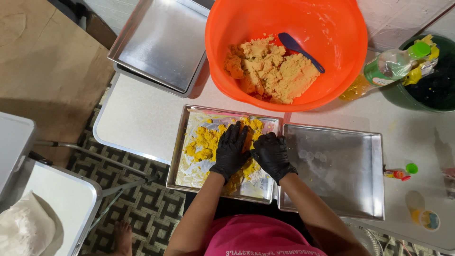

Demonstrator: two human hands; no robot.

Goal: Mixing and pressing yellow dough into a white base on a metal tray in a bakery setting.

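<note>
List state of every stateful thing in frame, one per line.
Left hand in black glove: flat, pressing yellow dough.
Right hand in black glove: pressing dough at the tray edge.
Rectangular metal tray with yellow dough: partly covered, smeared.
Empty metal tray at right: bare.
Round orange plastic bowl: holds crumbly dough and a blue spatula.
Green-capped clear bottle: lying down, capped.

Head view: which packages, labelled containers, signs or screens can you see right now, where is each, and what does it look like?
Plastic bottle: lying upper right beside the orange bowl, clear, yellowish liquid, green cap, green-and-white label.
Small bottle: on its side right of the empty tray, red and yellow; loose green cap beside it.
Small round tub: lower right, yellow with blue label.
White bag: lower left, crumpled.
No signs or screens.
</note>
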